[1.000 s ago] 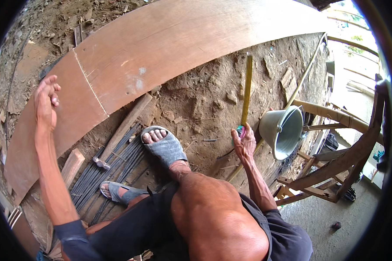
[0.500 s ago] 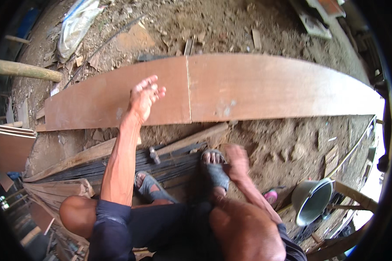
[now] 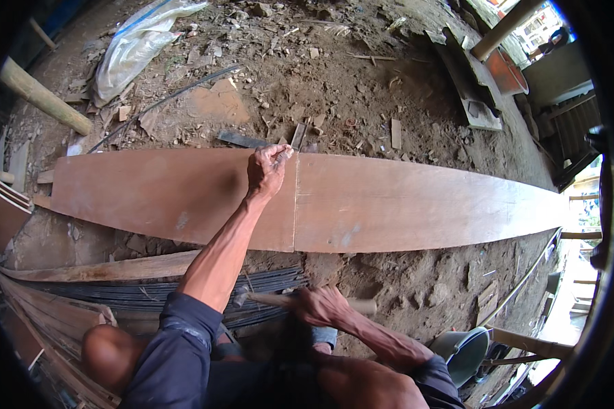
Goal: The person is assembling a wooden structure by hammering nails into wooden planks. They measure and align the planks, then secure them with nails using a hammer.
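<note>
A long brown plywood panel (image 3: pixel 382 198) lies flat across the ground, with a straight joint crossing it near the middle. At the far edge, just left of that joint, my left hand (image 3: pixel 267 169) is closed with thumb and fingertips pinched together. Whatever those fingertips hold, if anything, is too small to make out. My right hand (image 3: pixel 326 307) is wrapped round the wooden handle of a hammer (image 3: pixel 269 298), nearer to me than the panel. The hammer's metal head points left, over a bundle of thin black strips.
Dark strips (image 3: pixel 136 293) and a timber plank (image 3: pixel 109 267) lie at the near left. A grey bucket (image 3: pixel 460 351) stands at the near right. Beyond the panel are rubble, a white sack (image 3: pixel 133 51) and a bamboo pole (image 3: pixel 48 99). An orange bucket (image 3: pixel 506 73) is at the far right.
My left hand has gone from open above the panel to a pinch at its far edge by the joint. My right hand has taken hold of the hammer. The view has shifted.
</note>
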Tool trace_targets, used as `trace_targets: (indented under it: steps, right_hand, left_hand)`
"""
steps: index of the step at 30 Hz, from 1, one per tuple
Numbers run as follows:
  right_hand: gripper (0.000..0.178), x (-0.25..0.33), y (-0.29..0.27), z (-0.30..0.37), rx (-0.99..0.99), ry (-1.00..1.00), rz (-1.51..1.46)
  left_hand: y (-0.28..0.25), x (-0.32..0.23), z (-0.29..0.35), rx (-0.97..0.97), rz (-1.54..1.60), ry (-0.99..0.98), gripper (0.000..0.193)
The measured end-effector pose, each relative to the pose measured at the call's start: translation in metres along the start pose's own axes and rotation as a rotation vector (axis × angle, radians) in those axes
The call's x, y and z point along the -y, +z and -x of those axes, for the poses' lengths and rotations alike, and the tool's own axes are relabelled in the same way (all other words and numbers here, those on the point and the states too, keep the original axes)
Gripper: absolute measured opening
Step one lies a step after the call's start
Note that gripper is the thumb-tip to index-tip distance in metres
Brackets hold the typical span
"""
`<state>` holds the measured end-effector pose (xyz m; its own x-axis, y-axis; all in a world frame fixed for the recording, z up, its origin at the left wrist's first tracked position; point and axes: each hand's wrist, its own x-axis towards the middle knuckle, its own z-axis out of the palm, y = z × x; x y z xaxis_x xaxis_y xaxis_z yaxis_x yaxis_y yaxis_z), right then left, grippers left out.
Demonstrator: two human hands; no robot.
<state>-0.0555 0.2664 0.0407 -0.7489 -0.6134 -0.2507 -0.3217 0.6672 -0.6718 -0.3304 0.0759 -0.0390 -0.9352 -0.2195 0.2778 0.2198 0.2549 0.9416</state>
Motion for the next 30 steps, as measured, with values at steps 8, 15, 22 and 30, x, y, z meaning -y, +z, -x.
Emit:
trace_targets:
  steps: [8,15,22,30]
  right_hand:
    - [0.033,0.026,-0.08,0.06,-0.265,0.747,-0.551]
    - [0.03,-0.011,-0.116,0.006,-0.753,0.588,-0.48]
    - [0.033,-0.012,-0.12,-0.018,-0.59,0.396,-0.897]
    - [0.07,0.015,-0.141,-0.089,-0.817,0.142,0.155]
  left_hand:
    - [0.007,0.0,0.006,-0.032,-0.232,0.121,0.012]
    - [0.004,-0.01,0.002,-0.065,-0.284,0.184,0.011]
    - [0.002,-0.008,0.004,-0.017,-0.294,0.214,0.012]
    - [0.005,0.004,0.002,-0.077,-0.249,0.334,0.006]
